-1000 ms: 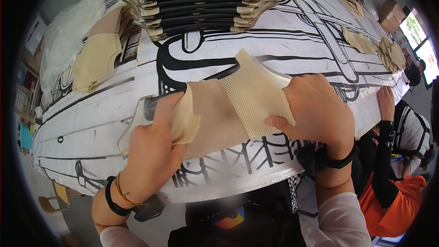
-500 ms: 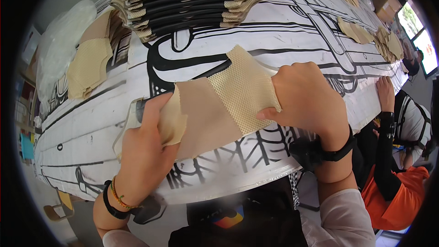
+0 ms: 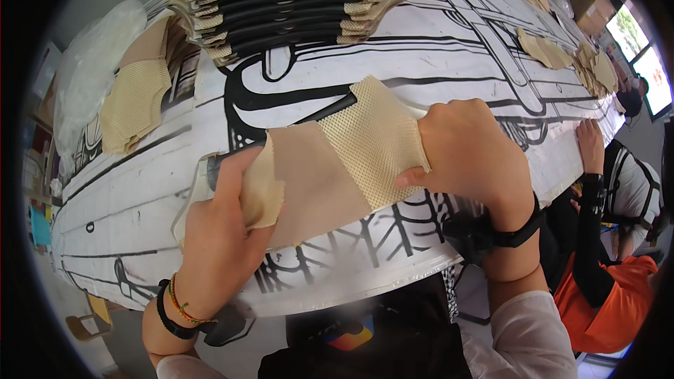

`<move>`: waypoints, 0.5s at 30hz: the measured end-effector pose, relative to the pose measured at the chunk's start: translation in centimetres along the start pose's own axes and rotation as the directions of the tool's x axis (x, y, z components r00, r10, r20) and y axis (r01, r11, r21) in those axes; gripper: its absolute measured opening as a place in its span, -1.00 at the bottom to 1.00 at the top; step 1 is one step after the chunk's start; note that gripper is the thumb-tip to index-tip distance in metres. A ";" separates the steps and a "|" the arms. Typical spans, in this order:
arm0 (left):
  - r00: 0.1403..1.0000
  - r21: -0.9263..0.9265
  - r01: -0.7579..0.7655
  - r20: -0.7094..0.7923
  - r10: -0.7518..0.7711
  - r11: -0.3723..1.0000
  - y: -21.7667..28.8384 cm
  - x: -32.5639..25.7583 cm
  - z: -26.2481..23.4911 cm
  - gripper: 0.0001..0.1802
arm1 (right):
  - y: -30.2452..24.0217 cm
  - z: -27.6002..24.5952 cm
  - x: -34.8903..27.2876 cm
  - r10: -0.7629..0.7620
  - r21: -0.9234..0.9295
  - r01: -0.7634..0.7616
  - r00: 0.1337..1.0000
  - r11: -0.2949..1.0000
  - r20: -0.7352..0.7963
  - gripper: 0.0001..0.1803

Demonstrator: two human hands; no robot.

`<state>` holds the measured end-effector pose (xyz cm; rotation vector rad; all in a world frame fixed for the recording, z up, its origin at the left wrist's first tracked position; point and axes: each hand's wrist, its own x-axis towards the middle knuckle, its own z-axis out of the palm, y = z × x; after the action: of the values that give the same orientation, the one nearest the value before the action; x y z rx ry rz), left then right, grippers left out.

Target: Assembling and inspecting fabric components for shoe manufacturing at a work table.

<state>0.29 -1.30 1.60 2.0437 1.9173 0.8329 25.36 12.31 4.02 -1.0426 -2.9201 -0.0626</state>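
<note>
A beige fabric piece [image 3: 319,168], part smooth and part perforated mesh, is stretched between my two hands above the table. My left hand [image 3: 228,214] pinches its smooth left end, where the cloth curls over. At the mesh end, my right hand [image 3: 470,151] closes with the thumb on top and the fingers behind. Just beyond the cloth's far edge shows a black strip [image 3: 333,107], partly covered by the fabric. A clear, see-through sheet or template [image 3: 189,203] lies under my left hand; most of it is hidden.
A tall stack of beige pieces with black bands [image 3: 284,10] stands at the far side. More mesh pieces [image 3: 137,105] lie left, near a clear plastic bag [image 3: 98,63]. Loose beige pieces [image 3: 544,49] are at far right. A co-worker's hand [image 3: 591,144] rests on the table's right edge.
My hands keep their grip on the fabric piece. Its curled left end has shifted slightly in my left hand; otherwise little differs.
</note>
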 end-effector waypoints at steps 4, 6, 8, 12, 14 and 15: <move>0.994 -0.013 0.097 0.055 -0.096 0.995 0.3 -0.1 -0.8 -0.41 | -0.5 -1.6 0.2 0.136 -0.150 -0.134 0.991 0.979 0.004 -0.49; 0.997 -0.061 0.008 0.075 -0.003 0.998 0.0 0.0 -0.6 -0.39 | -1.2 -2.4 0.5 0.243 -0.071 -0.251 0.964 0.965 -0.110 -0.53; 0.994 -0.049 0.059 0.098 -0.054 0.997 0.0 -0.3 -1.0 -0.41 | -2.2 -2.0 1.3 0.368 0.160 -0.334 0.780 0.929 -0.506 -0.53; 0.992 -0.092 0.078 0.103 -0.068 0.993 -0.7 -0.8 -1.3 -0.43 | -6.2 -0.3 1.8 0.105 0.373 0.179 0.773 0.910 -0.626 -0.82; 0.995 -0.201 0.056 0.097 -0.037 0.978 -0.5 -0.4 -2.0 -0.42 | -8.1 1.5 2.5 -0.198 0.430 0.349 0.913 0.833 -0.357 -0.84; 0.995 -0.201 0.053 0.095 -0.035 0.978 -0.5 -0.1 -2.3 -0.42 | -9.2 3.3 2.8 -0.211 0.459 0.361 0.914 0.812 -0.347 -0.79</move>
<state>-1.40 -1.84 3.22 1.8795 1.7446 0.8700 17.25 7.16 0.68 -0.4522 -2.5743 0.4965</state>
